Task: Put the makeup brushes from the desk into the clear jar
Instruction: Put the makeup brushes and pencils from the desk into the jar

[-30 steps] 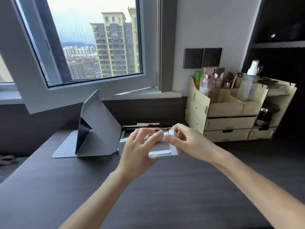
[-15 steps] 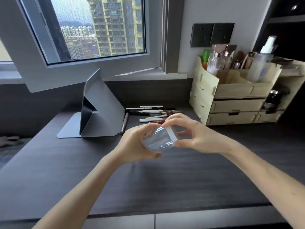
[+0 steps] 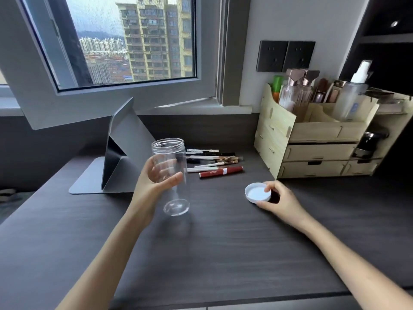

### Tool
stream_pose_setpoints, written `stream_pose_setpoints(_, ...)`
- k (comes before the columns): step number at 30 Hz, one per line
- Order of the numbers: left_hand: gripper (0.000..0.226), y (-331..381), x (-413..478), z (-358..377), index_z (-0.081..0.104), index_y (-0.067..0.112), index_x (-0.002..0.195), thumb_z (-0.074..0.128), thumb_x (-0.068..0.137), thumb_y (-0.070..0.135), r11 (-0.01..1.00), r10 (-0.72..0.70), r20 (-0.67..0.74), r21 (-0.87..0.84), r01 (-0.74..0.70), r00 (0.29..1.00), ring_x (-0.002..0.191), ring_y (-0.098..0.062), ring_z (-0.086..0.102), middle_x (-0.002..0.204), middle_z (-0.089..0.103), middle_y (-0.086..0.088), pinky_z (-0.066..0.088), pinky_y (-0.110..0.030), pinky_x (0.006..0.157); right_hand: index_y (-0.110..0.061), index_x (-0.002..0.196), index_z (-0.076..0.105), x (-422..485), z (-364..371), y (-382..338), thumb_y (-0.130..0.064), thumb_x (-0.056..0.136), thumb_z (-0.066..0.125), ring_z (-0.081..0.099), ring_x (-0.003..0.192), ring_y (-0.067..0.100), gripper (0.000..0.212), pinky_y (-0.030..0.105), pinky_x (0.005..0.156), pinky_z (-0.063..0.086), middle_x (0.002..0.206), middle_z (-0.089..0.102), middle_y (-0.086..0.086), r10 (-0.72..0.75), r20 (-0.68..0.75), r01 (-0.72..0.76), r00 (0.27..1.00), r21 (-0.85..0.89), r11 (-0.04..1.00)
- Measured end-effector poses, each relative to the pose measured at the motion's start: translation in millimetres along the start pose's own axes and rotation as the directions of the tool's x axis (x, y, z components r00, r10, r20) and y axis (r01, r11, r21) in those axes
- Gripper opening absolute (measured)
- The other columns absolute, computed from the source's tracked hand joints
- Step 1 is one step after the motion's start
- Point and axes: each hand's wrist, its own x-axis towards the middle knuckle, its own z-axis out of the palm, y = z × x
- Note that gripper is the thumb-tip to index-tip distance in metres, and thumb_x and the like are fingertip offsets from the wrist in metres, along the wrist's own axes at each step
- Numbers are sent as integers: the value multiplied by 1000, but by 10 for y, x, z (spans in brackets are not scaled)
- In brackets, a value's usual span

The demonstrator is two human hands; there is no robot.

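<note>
The clear jar [image 3: 171, 175], a smooth, empty plastic cylinder with a threaded neck, is held upright with its open mouth upward, gripped around its middle by the left hand [image 3: 152, 186]. The makeup brushes [image 3: 212, 161] are laid lengthwise, left to right, just beyond that hand on the dark wood-grain desk [image 3: 223, 253]. The round white lid [image 3: 257, 194] is pinched at its rim by the right hand [image 3: 280, 201], low at the desk.

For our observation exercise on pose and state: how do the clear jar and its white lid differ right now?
The clear jar is see-through; the white lid is opaque. The jar is tall and held upright in the left hand; the lid is flat and low, at the desk under the right hand. The jar's mouth is open and it is empty. Both are round and each is held by one hand.
</note>
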Motion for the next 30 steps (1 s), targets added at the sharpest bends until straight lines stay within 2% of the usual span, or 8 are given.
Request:
stream_pose_setpoints(3,59,-100,20,2,56,26,112,79,59,18,999,33,-65,-18,-34,997,102,-13,64,121,63,-9,50,-20,78,-27,91,52,54,-8,-11,-25,72,76,53,111,17,30,29,87,40,115,58,-7,6,73,11,997,-228,974)
stream_pose_setpoints(8,69,-186,80,-68,55,23,113,81,50,35,998,59,-127,36,-55,990,107,-24,62,119,62,-12,51,-29,80,-13,115,61,473,218,-322,-25,88,60,53,115,25,30,33,93,41,122,61,2,-318,-32,256,948,-518,816)
stream_pose_setpoints(12,71,-237,91,-113,55,22,112,82,49,39,990,90,-154,120,-72,984,107,-28,62,115,62,-12,50,-45,94,-15,126,52,987,416,-384,-31,94,49,49,117,29,36,38,92,43,127,58,5,-128,30,107,991,-747,656)
stream_pose_setpoints(16,73,-283,64,-66,51,35,118,83,52,39,966,149,-117,230,-120,982,107,-22,60,114,62,-6,48,-42,97,-21,121,59,1192,439,-278,-36,92,52,46,113,27,33,37,90,42,121,58,5,-83,115,142,990,-793,592)
stream_pose_setpoints(19,77,-281,63,-23,47,34,122,85,55,29,929,247,-116,310,-201,962,108,-13,58,115,61,2,44,-26,96,-17,109,61,1149,436,-229,-30,89,58,47,106,25,24,37,85,43,113,61,4,-153,132,200,979,-735,647)
stream_pose_setpoints(22,73,-259,53,-16,49,21,119,87,56,21,872,360,-124,398,-286,925,110,-2,55,119,61,5,36,-10,94,-10,97,62,975,379,-318,-17,87,62,54,92,27,12,32,72,41,92,64,5,-263,80,265,961,-522,811)
stream_pose_setpoints(25,71,-254,24,-61,51,25,118,85,55,32,781,445,-133,543,-310,886,112,-1,54,119,61,10,38,-14,95,-12,89,63,698,197,-512,-7,85,63,52,67,8,6,13,58,34,70,56,-3,-333,-96,298,938,-265,917)
stream_pose_setpoints(30,72,-256,17,-88,53,21,121,81,55,33,615,544,-113,728,-304,832,109,-8,52,116,56,12,36,-13,95,-39,82,61,195,-143,-881,-11,86,64,51,56,7,29,12,54,39,65,62,-15,-344,-233,377,910,116,919)
